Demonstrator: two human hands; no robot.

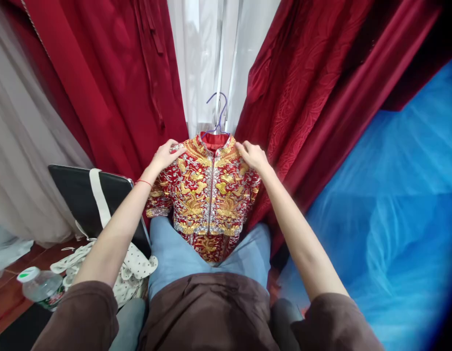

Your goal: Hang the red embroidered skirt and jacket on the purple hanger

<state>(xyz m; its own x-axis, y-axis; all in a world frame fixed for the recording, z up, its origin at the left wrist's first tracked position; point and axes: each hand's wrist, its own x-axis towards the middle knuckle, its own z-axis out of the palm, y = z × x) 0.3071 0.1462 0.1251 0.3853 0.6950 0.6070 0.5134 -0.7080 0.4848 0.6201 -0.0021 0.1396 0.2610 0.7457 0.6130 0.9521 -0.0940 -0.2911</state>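
A red jacket point(210, 190) with dense gold and silver embroidery hangs upright on a purple wire hanger point(223, 111), just in front of my knees. Its stand collar faces up, and a zip line runs down the middle of the front. My left hand point(167, 155) grips the jacket's left-side shoulder in view, thumb on top of the cloth. On the opposite shoulder, my right hand point(251, 155) pinches the fabric the same way. Part of the fingers of both hands is hidden behind the cloth. Below the jacket's hem shows more embroidered red cloth point(207, 247).
Deep red garments point(112, 73) and patterned red cloth point(302, 73) hang on both sides. White cloth point(200, 53) is behind the hanger. Blue tulle point(401, 209) spreads at right. At left are a black flat case point(76, 195), a spotted cloth bag point(133, 273) and a plastic bottle point(41, 287).
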